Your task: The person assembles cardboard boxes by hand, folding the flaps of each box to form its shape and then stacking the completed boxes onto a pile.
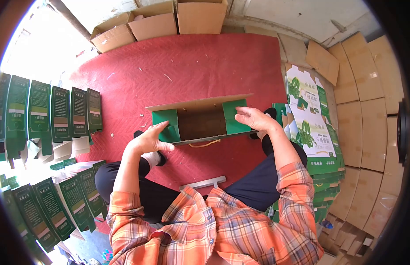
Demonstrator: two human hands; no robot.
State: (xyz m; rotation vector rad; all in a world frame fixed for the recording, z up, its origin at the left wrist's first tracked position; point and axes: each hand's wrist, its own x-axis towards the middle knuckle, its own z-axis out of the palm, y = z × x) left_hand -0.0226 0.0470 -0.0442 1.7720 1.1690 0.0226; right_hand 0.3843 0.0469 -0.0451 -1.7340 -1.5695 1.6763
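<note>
A green cardboard box (pixel 200 123) stands open-ended on the red mat (pixel 187 66) between my feet, its brown inside showing. My left hand (pixel 151 139) presses on the box's left green end flap, fingers spread against it. My right hand (pixel 253 118) lies on the right green end flap, fingers bent over its edge. A yellow cord handle (pixel 205 144) hangs from the box's near side. I sit with knees apart in dark trousers and an orange plaid shirt.
Assembled green boxes (pixel 59 115) stand in rows at the left. A stack of flat printed box blanks (pixel 311 128) lies at my right. Brown cartons (pixel 156 20) line the far edge of the mat, and flat brown cardboard (pixel 368 110) covers the right.
</note>
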